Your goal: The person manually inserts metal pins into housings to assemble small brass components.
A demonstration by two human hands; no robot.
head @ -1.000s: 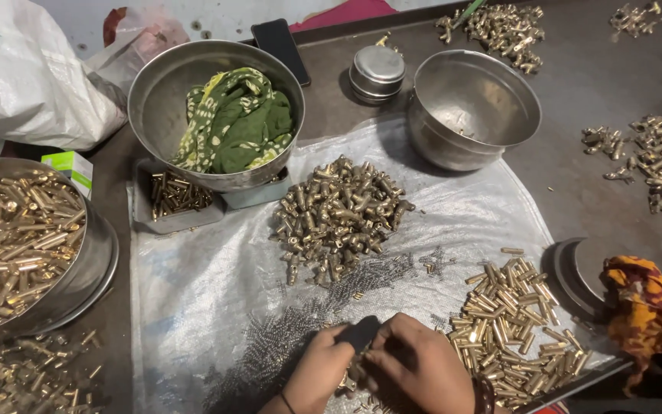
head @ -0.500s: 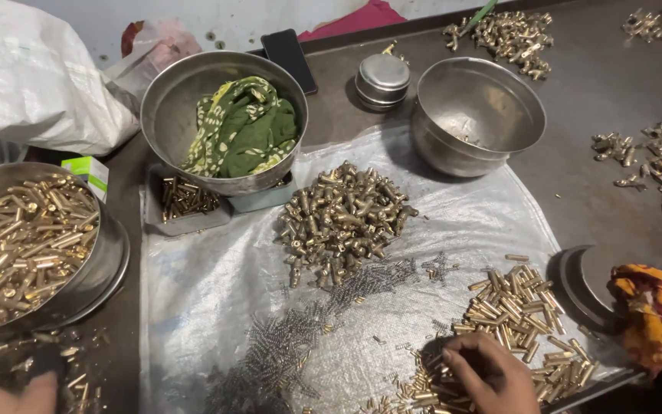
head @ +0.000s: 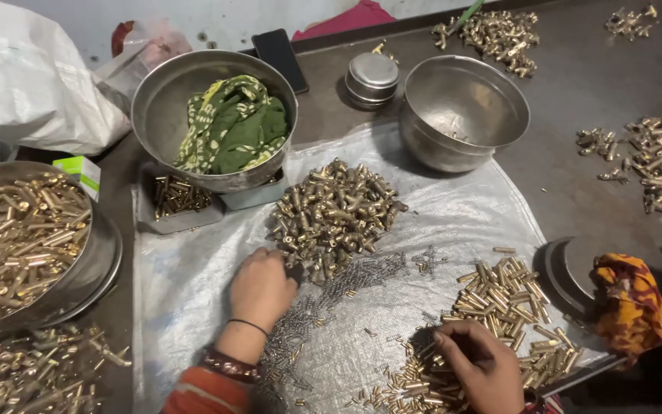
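Left hand [head: 260, 290] has come onto the plastic sheet [head: 185, 284], its grip closed on the middle brass pile [head: 335, 217]. Right hand [head: 478, 365] pinches pieces from the near-edge brass heap [head: 499, 295]; a cloth-filled bowl [head: 164, 100] stands beyond.

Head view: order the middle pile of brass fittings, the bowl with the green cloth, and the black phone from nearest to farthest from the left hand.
From the left hand:
1. Middle pile of brass fittings, touching its fingertips.
2. Bowl with the green cloth, beyond it, upper left.
3. Black phone, at the far edge.

The left hand [head: 260, 287] touches the brass fittings pile [head: 335, 215]; the right hand [head: 478, 362] rests on brass tubes [head: 499, 295].
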